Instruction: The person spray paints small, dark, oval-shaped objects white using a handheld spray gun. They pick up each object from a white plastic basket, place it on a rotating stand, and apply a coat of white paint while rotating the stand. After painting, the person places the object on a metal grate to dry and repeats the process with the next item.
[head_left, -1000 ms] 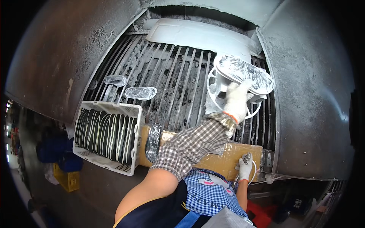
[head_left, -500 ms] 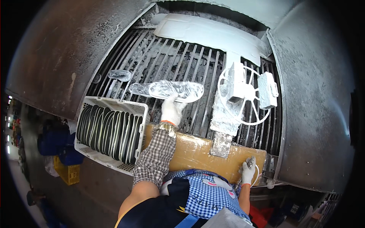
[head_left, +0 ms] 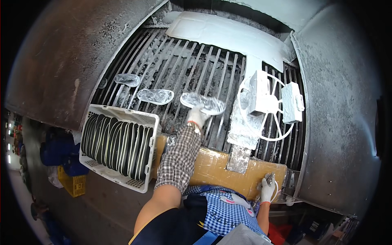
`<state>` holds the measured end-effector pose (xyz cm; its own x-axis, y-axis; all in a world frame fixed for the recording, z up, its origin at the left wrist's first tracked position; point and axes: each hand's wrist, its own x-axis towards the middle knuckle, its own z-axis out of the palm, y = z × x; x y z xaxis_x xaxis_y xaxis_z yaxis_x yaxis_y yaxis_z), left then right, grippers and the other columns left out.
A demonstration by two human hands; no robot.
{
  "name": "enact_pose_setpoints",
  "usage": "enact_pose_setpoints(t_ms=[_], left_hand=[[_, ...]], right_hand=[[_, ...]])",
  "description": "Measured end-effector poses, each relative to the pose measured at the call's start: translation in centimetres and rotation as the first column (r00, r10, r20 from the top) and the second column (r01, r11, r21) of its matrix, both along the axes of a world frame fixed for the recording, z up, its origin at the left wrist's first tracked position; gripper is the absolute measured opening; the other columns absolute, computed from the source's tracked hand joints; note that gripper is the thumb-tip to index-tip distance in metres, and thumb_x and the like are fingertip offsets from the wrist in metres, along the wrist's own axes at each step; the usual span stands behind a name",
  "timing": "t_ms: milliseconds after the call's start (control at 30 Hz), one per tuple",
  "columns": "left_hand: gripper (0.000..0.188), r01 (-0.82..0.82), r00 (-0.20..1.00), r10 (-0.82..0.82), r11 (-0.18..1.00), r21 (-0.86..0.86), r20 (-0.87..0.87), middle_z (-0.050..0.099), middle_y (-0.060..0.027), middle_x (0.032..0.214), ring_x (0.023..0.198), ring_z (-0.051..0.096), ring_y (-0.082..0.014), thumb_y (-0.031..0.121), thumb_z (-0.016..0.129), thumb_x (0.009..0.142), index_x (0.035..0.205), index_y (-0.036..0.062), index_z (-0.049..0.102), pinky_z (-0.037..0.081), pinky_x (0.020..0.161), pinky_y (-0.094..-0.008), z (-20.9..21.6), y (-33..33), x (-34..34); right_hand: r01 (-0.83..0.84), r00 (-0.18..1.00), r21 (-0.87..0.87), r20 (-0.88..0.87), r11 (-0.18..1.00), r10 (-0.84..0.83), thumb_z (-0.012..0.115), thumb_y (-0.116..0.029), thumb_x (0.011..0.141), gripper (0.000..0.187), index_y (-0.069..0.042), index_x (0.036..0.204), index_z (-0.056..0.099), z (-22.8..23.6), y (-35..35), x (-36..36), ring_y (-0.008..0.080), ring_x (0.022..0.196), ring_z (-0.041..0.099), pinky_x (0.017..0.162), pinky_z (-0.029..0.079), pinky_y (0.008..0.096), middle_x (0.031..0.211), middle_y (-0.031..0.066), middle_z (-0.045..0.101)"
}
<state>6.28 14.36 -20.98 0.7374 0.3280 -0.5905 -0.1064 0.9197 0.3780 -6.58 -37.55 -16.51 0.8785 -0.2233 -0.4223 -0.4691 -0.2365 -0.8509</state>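
My left hand [head_left: 197,116], in a white glove below a brown checked sleeve, grips the near edge of a shoe sole [head_left: 204,103]. The sole is held over the metal bars, its dark face smeared white and its rim pale. Left of it, a second sole [head_left: 155,96] lies on the bars, and a smaller one [head_left: 127,80] rests farther left. At the right end of a tape-covered cardboard panel, my gloved right hand [head_left: 267,189] closes around a small grey metal tool [head_left: 269,178], seemingly a spray gun, with a white hose looping beside it.
A white basket [head_left: 153,152] of upright dark soles stands left of my left arm. On the right are a white-coated wheel [head_left: 270,104] and blocks. The cardboard panel [head_left: 212,167] lines the near edge; metal walls [head_left: 339,122] enclose both sides. A yellow crate [head_left: 74,181] sits lower left.
My left hand has moved right with the sole, away from the second sole, which is now fully in view on the bars. My right hand has hardly moved.
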Motion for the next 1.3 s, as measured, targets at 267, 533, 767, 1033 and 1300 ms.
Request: enact_pose_setpoints(t_ms=[267,533,767,1033,1300], left_hand=[[0.020,0.144,0.971,-0.091,0.962,0.232,-0.223,0.056,0.0006,0.081,0.060,0.051,-0.0135,0.024,0.072,0.101,0.111,0.0084,0.066,0.041,0.052,-0.0275,4.8,-1.0,-3.0],[0.043,0.351,0.925,-0.106,0.604,0.715,-0.364,0.076,-0.0083,0.112,0.096,0.070,-0.0164,0.017,0.078,0.095,0.133,0.0001,0.069,0.057,0.087,-0.0313,8.3,3.3,-13.2],[0.087,0.888,0.425,0.132,-0.254,0.384,-0.896,0.060,-0.0274,0.146,0.140,0.055,-0.0446,0.051,0.077,0.089,0.157,0.0045,0.049,0.044,0.119,-0.0469,10.9,3.2,-17.2],[0.074,0.897,0.158,0.207,-0.438,0.053,-0.965,0.066,-0.0258,0.134,0.126,0.065,-0.0419,0.037,0.086,0.075,0.137,0.0044,0.064,0.054,0.107,-0.0479,9.6,2.6,-15.4],[0.062,0.888,0.098,-0.191,-0.425,0.173,-0.977,0.077,-0.0228,0.105,0.099,0.075,-0.0310,0.033,0.088,0.077,0.125,-0.0036,0.073,0.058,0.094,-0.0400,18.6,1.8,-13.7]], right_hand=[[-0.057,0.991,-0.021,0.123,0.998,0.059,0.065,0.003,0.098,0.056,0.002,0.152,0.052,-2.6,-1.4,0.0,0.0186,0.117,0.066,0.101,0.053,0.0316,0.138,0.0089,0.067],[-0.071,0.989,-0.095,0.119,0.993,0.083,0.067,-0.002,0.099,0.052,-0.003,0.150,0.056,-1.7,-0.8,-0.3,0.0146,0.092,0.067,0.079,0.056,0.0280,0.123,0.0047,0.070],[-0.057,0.997,-0.089,0.043,0.994,0.061,0.066,-0.002,0.099,0.046,-0.008,0.144,0.059,-0.8,0.2,0.3,0.0104,0.068,0.061,0.054,0.050,0.0275,0.107,0.0014,0.069],[-0.008,0.997,-0.025,-0.071,1.000,0.006,0.065,-0.004,0.099,0.053,-0.009,0.151,0.057,0.1,0.6,0.3,0.0096,0.084,0.064,0.063,0.053,0.0270,0.126,0.0036,0.068],[-0.078,0.984,-0.229,0.137,0.970,0.112,0.070,-0.010,0.096,0.070,-0.004,0.161,0.045,-3.2,-0.6,-0.3,0.0309,0.126,0.067,0.110,0.048,0.0388,0.142,0.0197,0.067]])
